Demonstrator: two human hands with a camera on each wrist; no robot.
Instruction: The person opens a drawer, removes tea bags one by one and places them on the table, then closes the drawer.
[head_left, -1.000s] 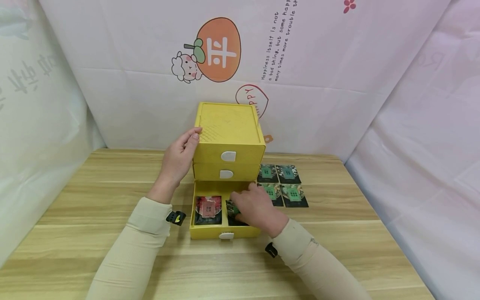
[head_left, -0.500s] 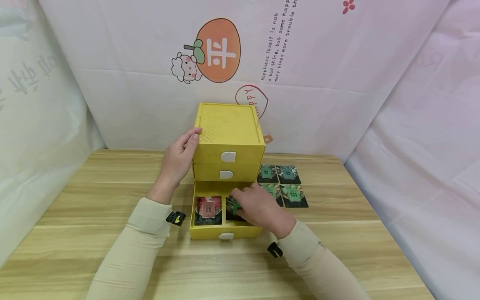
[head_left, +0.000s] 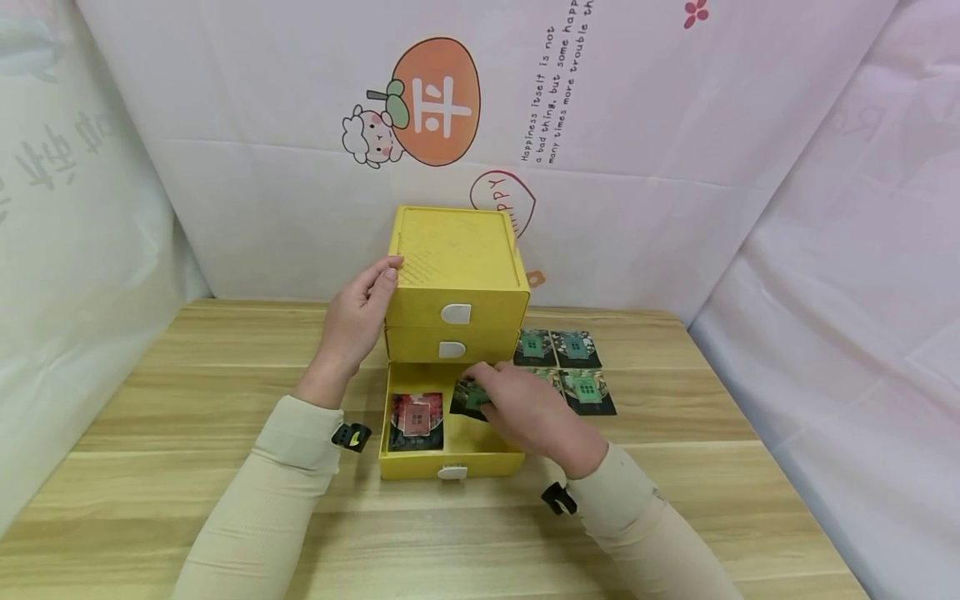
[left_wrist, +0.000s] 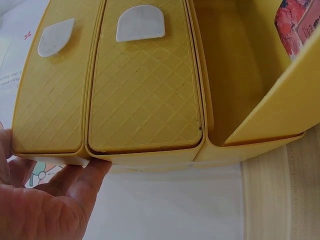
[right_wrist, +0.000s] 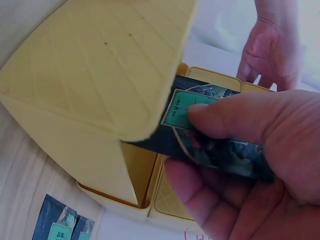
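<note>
Thumb and curled fingers of my right hand (head_left: 536, 412) pinch a dark sachet with a green label (right_wrist: 176, 107), tilted above the right compartment of the pulled-out bottom drawer (head_left: 483, 465). Part of that sachet is hidden behind the fingers. A red-and-black sachet (head_left: 416, 422) lies in the drawer's left compartment. My left hand (head_left: 354, 317) rests against the left side of the yellow drawer box (head_left: 461, 246), near its top front corner, and in the left wrist view the fingers (left_wrist: 90, 185) touch that side fairly straight.
Several green-labelled sachets (head_left: 588, 390) lie in two rows on the wooden table to the right of the box, partly hidden by my right hand. The two upper drawers, with white tabs (head_left: 456, 313), are closed. A printed cloth (head_left: 300, 100) hangs close behind.
My right hand has lifted the green-labelled sachet out of the right compartment and moved slightly up and right with it, baring the compartment's floor. The left hand has stayed in place.
</note>
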